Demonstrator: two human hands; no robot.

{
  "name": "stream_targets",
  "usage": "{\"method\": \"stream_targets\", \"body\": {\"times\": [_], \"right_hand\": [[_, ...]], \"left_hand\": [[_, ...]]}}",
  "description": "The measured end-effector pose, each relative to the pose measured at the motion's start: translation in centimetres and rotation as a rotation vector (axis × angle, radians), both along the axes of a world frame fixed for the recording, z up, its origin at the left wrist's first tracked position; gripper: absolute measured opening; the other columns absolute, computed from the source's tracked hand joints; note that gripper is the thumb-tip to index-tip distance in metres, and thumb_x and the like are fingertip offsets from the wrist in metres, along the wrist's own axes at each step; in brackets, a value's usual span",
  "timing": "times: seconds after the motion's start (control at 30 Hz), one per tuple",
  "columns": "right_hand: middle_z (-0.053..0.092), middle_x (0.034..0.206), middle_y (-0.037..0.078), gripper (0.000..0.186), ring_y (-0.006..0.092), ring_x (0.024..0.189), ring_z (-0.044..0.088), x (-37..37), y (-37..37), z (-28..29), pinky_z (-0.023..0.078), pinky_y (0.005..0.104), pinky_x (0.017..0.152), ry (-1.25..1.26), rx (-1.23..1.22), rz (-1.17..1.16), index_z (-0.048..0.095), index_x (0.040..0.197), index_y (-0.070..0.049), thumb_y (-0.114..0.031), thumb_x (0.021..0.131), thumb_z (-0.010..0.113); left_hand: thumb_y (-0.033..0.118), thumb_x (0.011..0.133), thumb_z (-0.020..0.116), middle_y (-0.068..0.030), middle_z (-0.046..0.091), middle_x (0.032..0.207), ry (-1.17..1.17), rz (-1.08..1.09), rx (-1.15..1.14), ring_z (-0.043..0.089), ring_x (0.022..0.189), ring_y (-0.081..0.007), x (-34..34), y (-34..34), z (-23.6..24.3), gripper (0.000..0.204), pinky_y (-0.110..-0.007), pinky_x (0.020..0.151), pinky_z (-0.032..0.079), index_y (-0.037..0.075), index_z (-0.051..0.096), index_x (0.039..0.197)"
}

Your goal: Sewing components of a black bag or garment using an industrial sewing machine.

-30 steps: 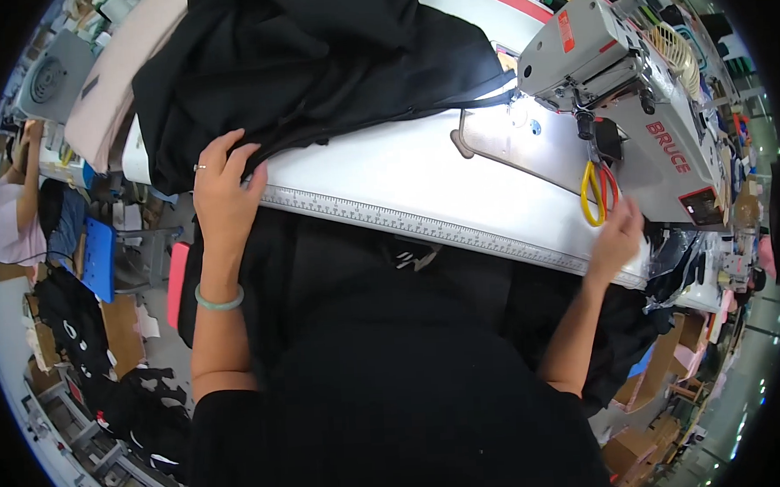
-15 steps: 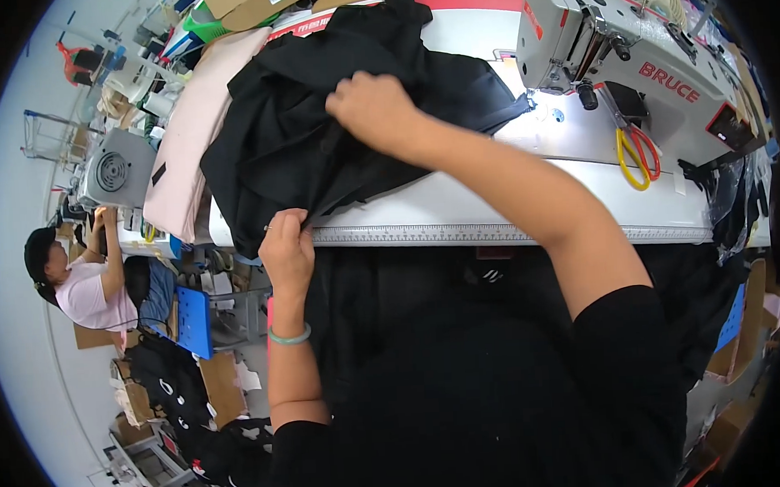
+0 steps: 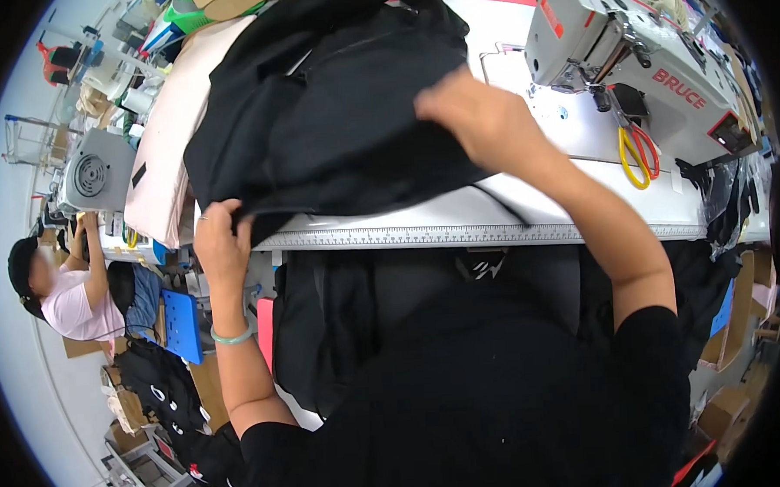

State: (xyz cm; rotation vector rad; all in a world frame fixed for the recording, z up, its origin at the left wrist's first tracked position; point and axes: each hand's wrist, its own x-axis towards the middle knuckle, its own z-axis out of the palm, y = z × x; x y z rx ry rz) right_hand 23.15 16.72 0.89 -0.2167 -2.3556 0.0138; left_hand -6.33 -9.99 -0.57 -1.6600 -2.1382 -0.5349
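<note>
A black garment (image 3: 323,116) lies spread and rumpled over the white machine table (image 3: 605,195), with a narrow dark strip trailing from it toward the ruler along the front edge. My left hand (image 3: 223,238), with a ring and a bangle on the arm, grips the garment's near-left edge. My right hand (image 3: 480,122) is raised at the garment's right side, fingertips blurred and curled at the cloth, apparently holding it. To the right stands a grey sewing machine (image 3: 626,59), with yellow-and-red scissors (image 3: 633,159) beside its bed.
A pale pink padded piece (image 3: 153,197) lies at the left. Beyond it, a co-worker (image 3: 79,296) in a pink shirt sits at another machine (image 3: 91,169). Dark plastic-wrapped items (image 3: 724,211) lie at the table's right end; black cloth (image 3: 157,397) is piled lower left.
My right hand has swung from by the scissors up onto the garment and then rightward. The garment has shifted and been spread out, no longer reaching the needle.
</note>
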Motion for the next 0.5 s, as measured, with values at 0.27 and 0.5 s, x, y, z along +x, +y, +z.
{"method": "stream_targets", "body": {"times": [0.27,0.5], "right_hand": [[0.054,0.109,0.006,0.053,0.0239,0.105,0.051,2.9,-2.3,-4.5,0.042,0.0386,0.087,-0.357,-0.212,-0.016,0.058,0.115,-0.006,-0.037,0.076,0.075],[0.069,0.080,0.019,0.024,0.0384,0.078,0.067,-6.1,-3.7,0.2,0.051,0.0474,0.070,-0.283,-0.651,0.068,0.067,0.102,-0.006,-0.026,0.090,0.061]], "left_hand": [[-0.002,0.063,0.069,-0.0100,0.059,0.086,-0.064,0.022,-0.287,0.058,0.087,-0.0322,1.9,-1.7,0.6,0.046,-0.039,0.075,0.044,0.008,0.062,0.107],[0.004,0.081,0.051,-0.0264,0.067,0.097,0.154,0.515,-0.013,0.065,0.091,-0.0421,-19.8,2.0,5.1,0.038,-0.048,0.080,0.050,0.004,0.064,0.117]]}}
